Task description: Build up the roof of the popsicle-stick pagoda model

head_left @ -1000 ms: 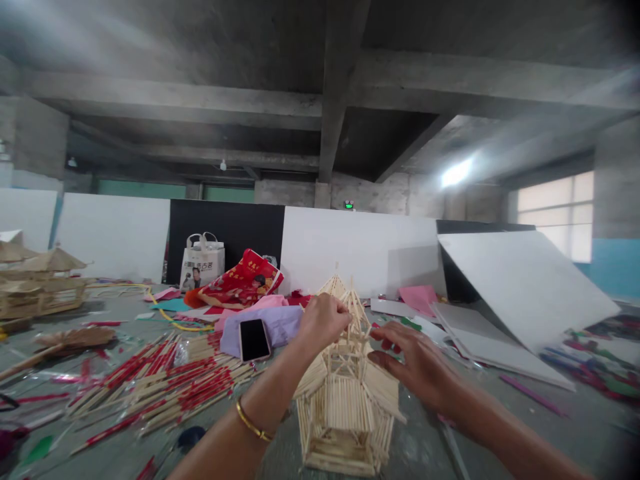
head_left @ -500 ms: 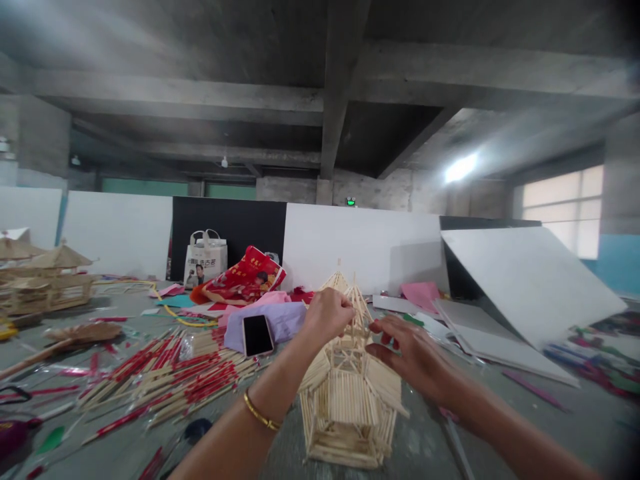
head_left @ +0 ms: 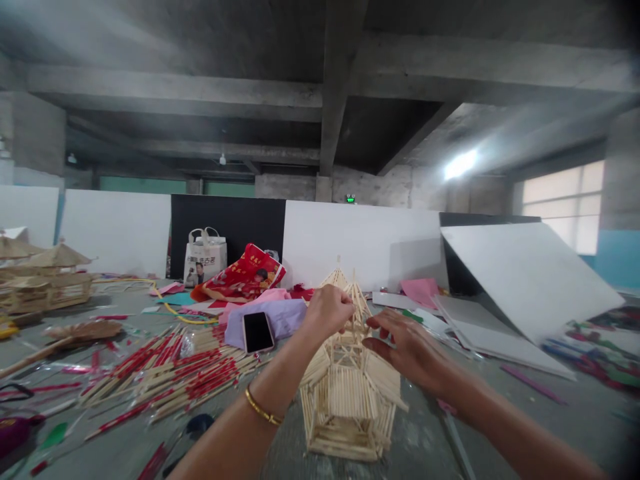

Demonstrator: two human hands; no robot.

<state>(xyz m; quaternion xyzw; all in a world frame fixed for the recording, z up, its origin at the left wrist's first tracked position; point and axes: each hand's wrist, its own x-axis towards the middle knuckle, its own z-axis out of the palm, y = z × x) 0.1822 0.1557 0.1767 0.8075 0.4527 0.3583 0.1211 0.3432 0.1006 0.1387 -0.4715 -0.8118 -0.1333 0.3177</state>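
Pale wooden sticks form the small tiered pagoda model (head_left: pixel 347 393) on the grey surface (head_left: pixel 430 443); my left hand (head_left: pixel 327 312) is pinched on its upper roof. My right hand (head_left: pixel 407 350), fingers loosely apart, hovers just right of that grip, while a black phone (head_left: pixel 258 331) lies to its left.

Above us we see a bare concrete ceiling (head_left: pixel 210 47) crossed by heavy beams (head_left: pixel 340 80). White panels (head_left: pixel 360 243) and a black panel (head_left: pixel 227 223) line the far side. A bright window (head_left: pixel 560 207) sits at right beside a blue wall (head_left: pixel 617 257); a lamp (head_left: pixel 460 163) glows overhead.
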